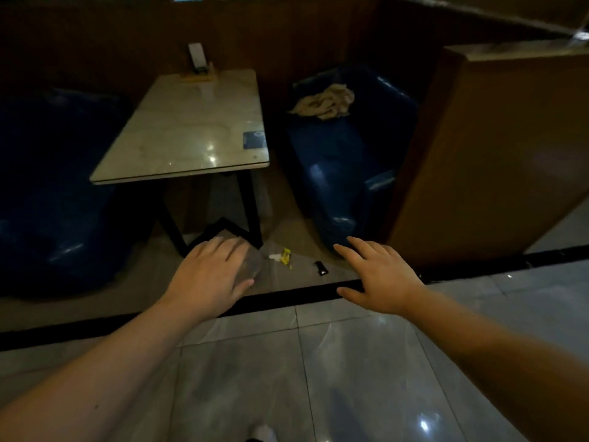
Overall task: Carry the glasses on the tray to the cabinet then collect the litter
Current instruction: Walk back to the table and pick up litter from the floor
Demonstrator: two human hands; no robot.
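Litter lies on the floor under the table's front edge: a yellow and white wrapper (283, 256) and a small black item (321, 268). My left hand (210, 275) is palm down just left of the wrapper, its fingers curled over a clear crumpled piece of plastic (253, 263). My right hand (379, 279) hovers to the right of the black item, fingers spread and holding nothing. No glasses, tray or cabinet are in view.
A pale marble-look table (185, 132) on black legs stands ahead, with a menu stand (199, 63) at its far end. Blue padded seats (344, 167) flank it, and the right one has a crumpled beige cloth (325, 102) on it. A wooden partition (497, 154) rises at right. Grey tiles (318, 378) lie in front.
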